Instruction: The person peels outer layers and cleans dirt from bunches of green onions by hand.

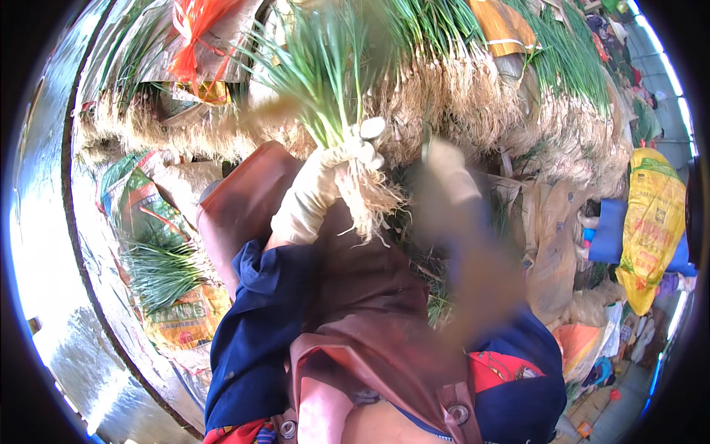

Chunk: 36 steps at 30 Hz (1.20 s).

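My left hand [314, 181], in a whitish glove, is closed around a bunch of scallions [325, 111]. Green leaves fan upward from the grip, and the pale, stringy roots hang below the fingers over my brown apron [362, 303]. To the right of the roots is my right hand [450, 166], also in a pale glove and smeared by motion. A thin dark upright shape shows beside its fingers; I cannot make out what it is or whether the hand holds it. The two hands are apart.
Rows of scallions [451, 89] lie across the far side, roots toward me. Orange-red plastic strips [196, 44] rest at the far left. Another scallion pile [159, 274] lies on sacking at the left. A yellow sack [651, 229] and a blue object [608, 231] are at the right.
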Motion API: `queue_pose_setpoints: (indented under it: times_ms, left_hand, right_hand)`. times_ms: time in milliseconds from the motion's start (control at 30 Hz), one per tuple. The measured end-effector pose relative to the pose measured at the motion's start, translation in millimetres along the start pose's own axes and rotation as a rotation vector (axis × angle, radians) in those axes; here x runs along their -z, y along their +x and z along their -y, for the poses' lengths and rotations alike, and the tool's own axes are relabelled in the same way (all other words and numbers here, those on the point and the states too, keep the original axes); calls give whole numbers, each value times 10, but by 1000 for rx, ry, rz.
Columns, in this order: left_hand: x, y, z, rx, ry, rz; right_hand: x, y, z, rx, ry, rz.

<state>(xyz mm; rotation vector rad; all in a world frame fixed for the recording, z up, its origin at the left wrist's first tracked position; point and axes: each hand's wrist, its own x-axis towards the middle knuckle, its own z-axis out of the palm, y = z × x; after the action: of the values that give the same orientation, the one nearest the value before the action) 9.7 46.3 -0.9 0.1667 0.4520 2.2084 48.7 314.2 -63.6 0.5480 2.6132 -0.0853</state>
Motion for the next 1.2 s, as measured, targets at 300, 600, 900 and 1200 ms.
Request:
queue_pose_setpoints:
  times_ms: [300, 600, 900, 1200]
  left_hand:
    - [246, 94, -36, -16, 29, -632]
    - [496, 167, 92, -71, 107, -508]
    - [446, 206, 99, -93, 147, -562]
    - [432, 177, 97, -81, 137, -548]
  right_hand:
    - [1086, 280, 634, 97, 331, -461]
    - [966, 400, 513, 290, 722, -160]
    - [1526, 176, 278, 774, 1338, -415]
    - [1291, 1260, 573, 38, 411, -491]
